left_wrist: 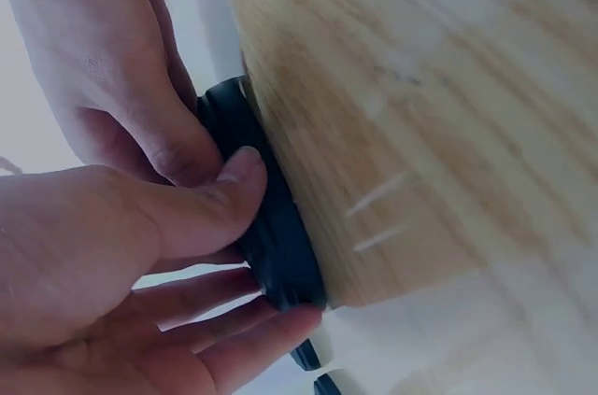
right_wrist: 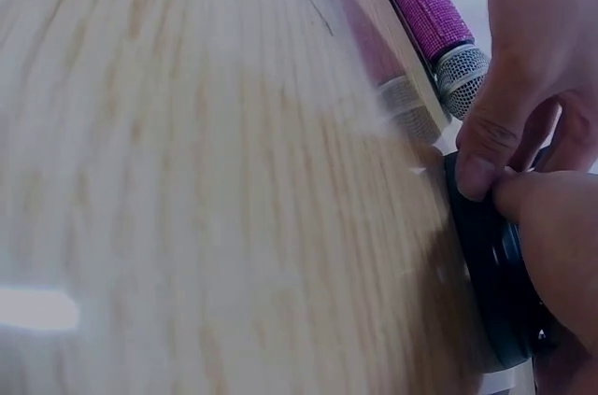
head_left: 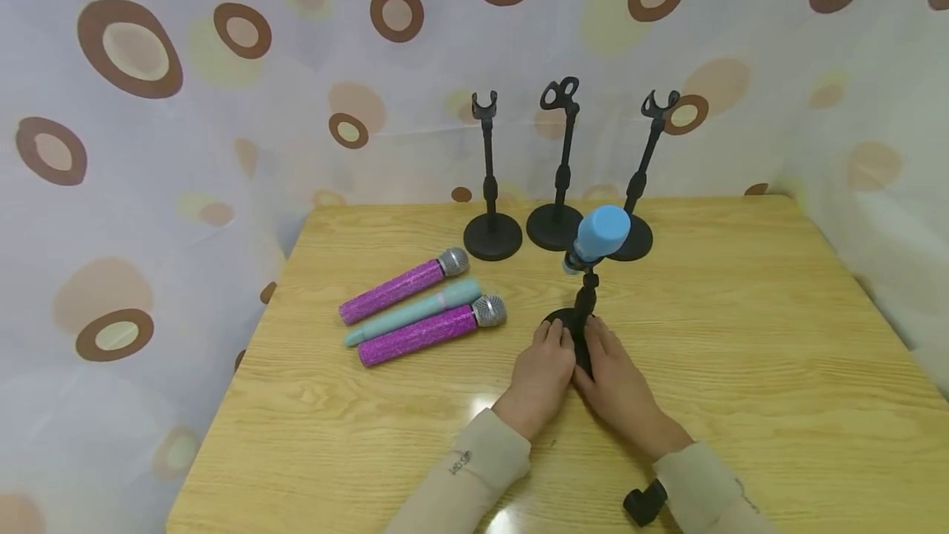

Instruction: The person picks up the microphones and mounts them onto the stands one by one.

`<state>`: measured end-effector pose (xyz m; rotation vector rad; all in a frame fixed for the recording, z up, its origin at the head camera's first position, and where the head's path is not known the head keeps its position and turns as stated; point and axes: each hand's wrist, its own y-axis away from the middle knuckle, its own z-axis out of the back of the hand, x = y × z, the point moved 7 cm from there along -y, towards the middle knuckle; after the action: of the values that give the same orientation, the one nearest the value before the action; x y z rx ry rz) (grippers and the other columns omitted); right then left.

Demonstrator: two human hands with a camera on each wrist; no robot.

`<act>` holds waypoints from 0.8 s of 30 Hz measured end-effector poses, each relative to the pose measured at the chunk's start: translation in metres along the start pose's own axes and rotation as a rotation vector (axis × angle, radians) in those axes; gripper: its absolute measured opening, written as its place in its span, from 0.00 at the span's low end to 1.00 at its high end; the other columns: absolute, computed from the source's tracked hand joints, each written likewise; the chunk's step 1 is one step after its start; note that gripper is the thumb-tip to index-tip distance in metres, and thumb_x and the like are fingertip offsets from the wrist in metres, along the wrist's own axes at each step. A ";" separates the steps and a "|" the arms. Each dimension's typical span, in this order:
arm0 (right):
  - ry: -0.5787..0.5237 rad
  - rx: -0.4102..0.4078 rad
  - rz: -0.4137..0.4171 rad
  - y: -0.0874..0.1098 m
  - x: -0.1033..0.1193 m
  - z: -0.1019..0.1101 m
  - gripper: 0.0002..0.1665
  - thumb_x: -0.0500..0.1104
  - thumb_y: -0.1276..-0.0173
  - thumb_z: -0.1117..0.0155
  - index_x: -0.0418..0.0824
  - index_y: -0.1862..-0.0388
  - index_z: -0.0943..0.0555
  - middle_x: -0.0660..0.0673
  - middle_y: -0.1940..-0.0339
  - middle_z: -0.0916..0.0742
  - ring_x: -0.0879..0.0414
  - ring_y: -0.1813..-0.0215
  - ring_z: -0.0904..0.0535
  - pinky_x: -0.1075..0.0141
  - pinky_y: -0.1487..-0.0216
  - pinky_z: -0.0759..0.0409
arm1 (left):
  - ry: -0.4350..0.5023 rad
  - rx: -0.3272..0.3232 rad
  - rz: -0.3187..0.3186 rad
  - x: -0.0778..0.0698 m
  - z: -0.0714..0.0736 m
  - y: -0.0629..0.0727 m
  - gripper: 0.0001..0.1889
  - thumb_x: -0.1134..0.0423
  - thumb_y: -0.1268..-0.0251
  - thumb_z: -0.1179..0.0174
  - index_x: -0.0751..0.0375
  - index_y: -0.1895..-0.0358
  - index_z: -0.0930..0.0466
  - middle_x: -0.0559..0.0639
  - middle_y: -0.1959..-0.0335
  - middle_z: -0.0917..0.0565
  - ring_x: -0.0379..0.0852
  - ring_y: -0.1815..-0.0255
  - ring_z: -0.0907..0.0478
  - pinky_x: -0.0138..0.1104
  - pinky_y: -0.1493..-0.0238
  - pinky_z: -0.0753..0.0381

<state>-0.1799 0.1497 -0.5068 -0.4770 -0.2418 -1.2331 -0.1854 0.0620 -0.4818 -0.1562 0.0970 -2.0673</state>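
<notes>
A black microphone stand (head_left: 586,301) stands at the front middle of the table, with a light blue microphone (head_left: 604,231) tilted in its clip. My left hand (head_left: 544,373) grips the left side of the round base, its thumb lying on the edge in the left wrist view, where the base (left_wrist: 280,236) shows side-on. From the other side my right hand (head_left: 619,381) holds the same base (right_wrist: 491,292), the two thumbs close together at the near rim. Part of the base is hidden under both hands.
Left of the hands lie a purple glitter microphone (head_left: 393,291), a teal microphone (head_left: 415,313) and another purple microphone (head_left: 418,338). Behind are three black stands with bare clips: a left one (head_left: 493,236), a middle one (head_left: 554,227) and a right one (head_left: 639,237). Patterned cloth (head_left: 296,122) backs the table.
</notes>
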 end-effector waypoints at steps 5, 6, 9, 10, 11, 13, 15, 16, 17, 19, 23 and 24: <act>0.014 -0.001 0.007 -0.001 -0.003 0.003 0.36 0.42 0.29 0.37 0.22 0.31 0.37 0.25 0.27 0.33 0.32 0.24 0.39 0.41 0.28 0.36 | -0.085 -0.066 0.016 -0.006 0.008 -0.003 0.16 0.64 0.27 0.45 0.63 0.41 0.19 0.54 0.40 0.19 0.49 0.39 0.23 0.31 0.62 0.13; 0.016 -0.003 0.012 -0.001 -0.003 0.003 0.36 0.42 0.29 0.37 0.22 0.31 0.37 0.25 0.27 0.33 0.32 0.25 0.38 0.41 0.28 0.34 | -0.098 -0.072 0.018 -0.007 0.009 -0.003 0.16 0.64 0.26 0.45 0.63 0.41 0.19 0.54 0.41 0.19 0.49 0.40 0.23 0.30 0.63 0.13; 0.006 -0.007 0.019 -0.001 -0.004 0.006 0.36 0.40 0.29 0.37 0.22 0.31 0.36 0.25 0.28 0.32 0.32 0.25 0.38 0.41 0.30 0.32 | -0.118 -0.071 0.008 -0.009 0.011 -0.006 0.15 0.65 0.26 0.45 0.65 0.42 0.19 0.55 0.42 0.18 0.49 0.42 0.22 0.30 0.66 0.13; 0.006 -0.002 0.015 -0.001 -0.005 0.007 0.36 0.40 0.28 0.37 0.22 0.30 0.37 0.25 0.28 0.32 0.32 0.25 0.38 0.41 0.30 0.32 | -0.115 -0.068 0.001 -0.009 0.011 -0.007 0.15 0.65 0.26 0.46 0.65 0.42 0.19 0.55 0.42 0.18 0.49 0.41 0.22 0.31 0.66 0.13; 0.003 0.004 0.007 -0.002 -0.007 0.008 0.36 0.40 0.28 0.38 0.22 0.30 0.37 0.25 0.27 0.33 0.32 0.25 0.38 0.40 0.30 0.32 | -0.107 -0.063 -0.008 -0.010 0.010 -0.009 0.16 0.65 0.26 0.46 0.65 0.41 0.19 0.55 0.41 0.18 0.49 0.41 0.22 0.31 0.65 0.13; 0.001 0.015 -0.017 -0.003 -0.013 0.009 0.38 0.41 0.27 0.38 0.22 0.28 0.40 0.25 0.26 0.34 0.31 0.25 0.39 0.40 0.30 0.32 | -0.082 -0.042 -0.040 -0.011 0.008 -0.012 0.17 0.65 0.25 0.47 0.64 0.39 0.21 0.55 0.38 0.20 0.49 0.37 0.23 0.31 0.59 0.13; -0.006 0.033 -0.042 -0.003 -0.021 0.010 0.40 0.44 0.27 0.39 0.22 0.27 0.42 0.24 0.25 0.37 0.30 0.24 0.41 0.39 0.30 0.33 | -0.041 -0.003 -0.070 -0.012 0.005 -0.016 0.18 0.64 0.24 0.48 0.62 0.35 0.24 0.55 0.34 0.23 0.49 0.33 0.25 0.32 0.52 0.14; -0.006 0.038 -0.053 -0.004 -0.025 0.010 0.42 0.45 0.26 0.39 0.22 0.26 0.44 0.24 0.25 0.37 0.30 0.24 0.41 0.38 0.30 0.34 | -0.020 0.013 -0.086 -0.013 0.003 -0.019 0.19 0.64 0.24 0.48 0.61 0.34 0.25 0.55 0.32 0.25 0.49 0.31 0.27 0.32 0.48 0.16; -0.011 0.043 -0.062 -0.004 -0.029 0.011 0.42 0.45 0.26 0.40 0.21 0.26 0.45 0.23 0.25 0.38 0.29 0.25 0.42 0.38 0.30 0.35 | 0.004 0.030 -0.100 -0.014 0.001 -0.021 0.20 0.64 0.24 0.48 0.61 0.33 0.27 0.56 0.31 0.26 0.49 0.29 0.29 0.32 0.45 0.17; -0.017 0.046 -0.073 -0.005 -0.037 0.014 0.43 0.46 0.26 0.40 0.21 0.26 0.46 0.22 0.25 0.39 0.28 0.25 0.42 0.37 0.30 0.35 | 0.059 0.069 -0.128 -0.017 -0.001 -0.027 0.22 0.64 0.24 0.49 0.62 0.30 0.30 0.57 0.28 0.29 0.49 0.27 0.32 0.32 0.40 0.20; -0.035 0.055 -0.088 -0.006 -0.054 0.024 0.43 0.46 0.25 0.41 0.20 0.26 0.47 0.21 0.25 0.40 0.26 0.25 0.43 0.35 0.30 0.37 | 0.193 0.142 -0.171 -0.023 -0.005 -0.034 0.25 0.62 0.23 0.49 0.62 0.27 0.35 0.59 0.24 0.37 0.52 0.22 0.40 0.33 0.30 0.29; -0.039 0.057 -0.093 -0.006 -0.058 0.026 0.44 0.46 0.25 0.41 0.21 0.25 0.47 0.22 0.25 0.40 0.26 0.25 0.43 0.35 0.30 0.36 | 0.213 0.164 -0.182 -0.025 -0.007 -0.035 0.26 0.61 0.23 0.49 0.62 0.26 0.37 0.59 0.23 0.39 0.52 0.21 0.42 0.33 0.28 0.33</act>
<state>-0.2020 0.2093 -0.5077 -0.4445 -0.3347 -1.3043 -0.2046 0.1003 -0.4856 0.1625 0.0449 -2.2579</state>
